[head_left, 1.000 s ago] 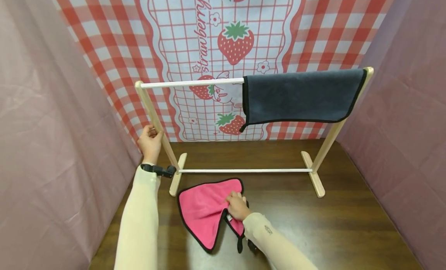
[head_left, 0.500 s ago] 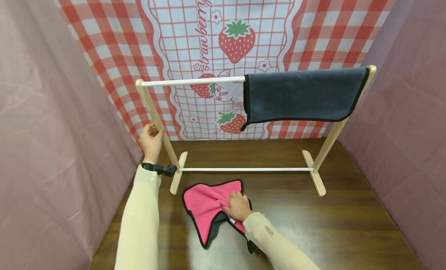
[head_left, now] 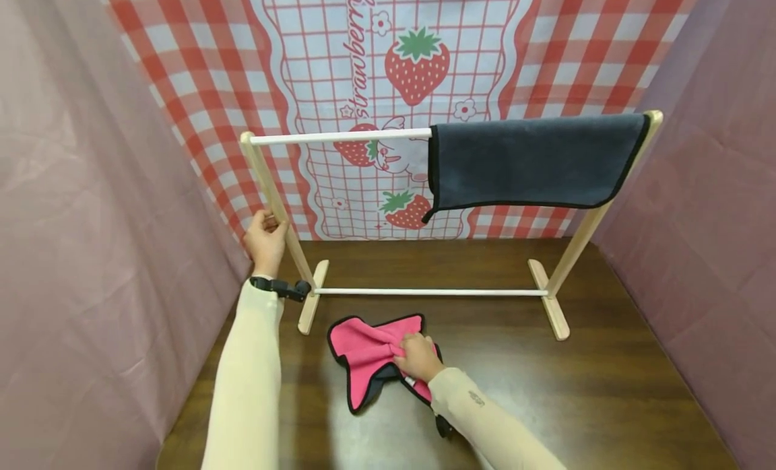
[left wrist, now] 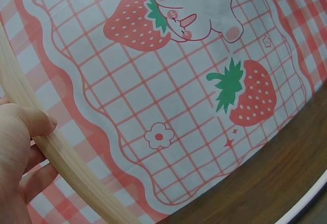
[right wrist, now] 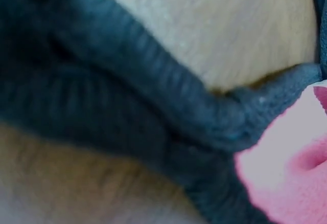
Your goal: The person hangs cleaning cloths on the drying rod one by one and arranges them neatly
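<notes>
My left hand (head_left: 267, 241) holds the left wooden post (head_left: 263, 174) of a drying rack. In the left wrist view, thumb and fingers lie around that post (left wrist: 84, 183). On the table in front of the rack lies a pink towel (head_left: 364, 342) with black edging and a dark underside, rumpled into folds. My right hand (head_left: 420, 357) grips the towel near its right side, a fold bunched at the fingers. Close up in the right wrist view are the blurred black edging (right wrist: 194, 111) and some pink pile (right wrist: 291, 183); the hand itself is out of that frame.
A grey towel (head_left: 533, 163) with black edging hangs over the right half of the rack's white top rod (head_left: 339, 137). A lower rod (head_left: 424, 292) joins the wooden feet. Pink curtains (head_left: 109, 221) flank the brown table (head_left: 606, 389); a strawberry-print cloth (head_left: 418, 66) hangs behind.
The pink towel's left part has drawn in toward my right hand, bunching up and showing its dark underside. The left hand keeps its hold on the post. The head view has shifted slightly.
</notes>
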### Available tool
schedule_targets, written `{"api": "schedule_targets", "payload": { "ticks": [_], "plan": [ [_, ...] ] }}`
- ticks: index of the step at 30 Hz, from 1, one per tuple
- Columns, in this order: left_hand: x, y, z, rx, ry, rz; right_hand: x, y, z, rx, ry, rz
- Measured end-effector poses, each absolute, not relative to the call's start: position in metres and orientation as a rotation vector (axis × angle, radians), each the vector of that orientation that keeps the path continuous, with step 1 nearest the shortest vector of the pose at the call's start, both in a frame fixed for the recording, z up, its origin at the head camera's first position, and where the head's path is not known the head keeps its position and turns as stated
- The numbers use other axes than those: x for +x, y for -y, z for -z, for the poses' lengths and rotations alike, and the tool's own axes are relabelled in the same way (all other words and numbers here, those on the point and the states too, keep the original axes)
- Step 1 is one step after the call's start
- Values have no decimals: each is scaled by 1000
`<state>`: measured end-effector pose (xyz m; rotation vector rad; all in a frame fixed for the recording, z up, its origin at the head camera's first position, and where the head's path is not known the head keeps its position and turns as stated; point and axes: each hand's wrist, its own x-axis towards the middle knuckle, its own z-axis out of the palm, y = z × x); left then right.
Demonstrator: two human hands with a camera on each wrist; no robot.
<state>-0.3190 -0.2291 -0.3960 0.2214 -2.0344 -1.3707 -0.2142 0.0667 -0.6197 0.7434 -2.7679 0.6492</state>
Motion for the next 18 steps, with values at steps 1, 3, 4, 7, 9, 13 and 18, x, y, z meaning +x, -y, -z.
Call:
{"api": "schedule_targets", "payload": {
  "ticks": [1, 3, 4, 7, 9, 13, 18],
  "plan": [
    [-319, 230, 396, 221, 2035, 1372, -214, -66, 619, 747, 2752, -663],
    [-319, 231, 396, 220, 2035, 1370, -214, -65, 618, 757, 2716, -682],
    [-320, 231, 396, 217, 2034, 1369, -214, -65, 617, 764, 2694, -694],
    [-321, 230, 396, 206, 2019, 1379, -216, -65, 613, 779, 2620, -731],
    [-322, 230, 396, 201, 2009, 1380, -219, -63, 609, 786, 2564, -771],
    [-323, 230, 397, 193, 1993, 1385, -224, -60, 603, 794, 2455, -845],
    [-323, 231, 400, 193, 1987, 1374, -230, -58, 593, 825, 2304, -897]
  ]
}}
